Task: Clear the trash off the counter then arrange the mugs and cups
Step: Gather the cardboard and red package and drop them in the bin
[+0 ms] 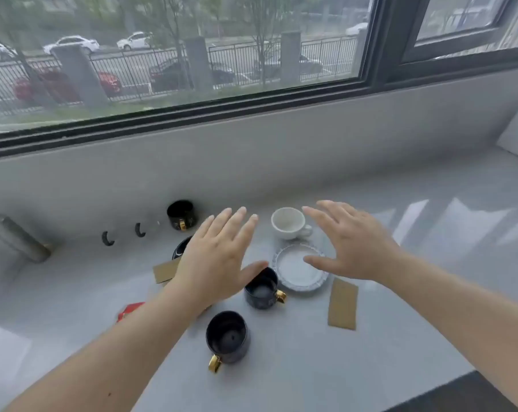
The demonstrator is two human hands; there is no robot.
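Both hands spread flat and empty above the middle of the grey counter (311, 367), palms down, fingers splayed, gripping nothing; left hand (214, 263) hovering over the centre-left cluster, right hand (351, 242) over the right edge of the scalloped white saucer (299, 267); no contact visible with anything beneath.

Trash still lying on the counter: a brown cardboard strip (342, 307) at lower right of centre, just beside the saucer; a second brown card piece (165, 270) at centre left, partly under the left wrist; a red wrapper (129, 310) at lower left, half hidden by the left forearm.

Cups scattered, not yet arranged: a white teacup (289, 223) upright just above the saucer, between the two hands; a black mug with gold handle (228, 337) at lower centre; another black gold-handled mug (262, 288) touching or nearly touching the saucer's left rim, below the left thumb; a third black mug (181, 214) at upper centre by the wall; a further dark cup (180, 248) mostly hidden behind the left hand.

Judged as the very start of the clearing step, nothing yet picked up; next move likely a reach down to pinch the flat card strips, thin against the smooth stone and best slid or lifted by an edge; care needed not to knock the mug beside the left thumb.
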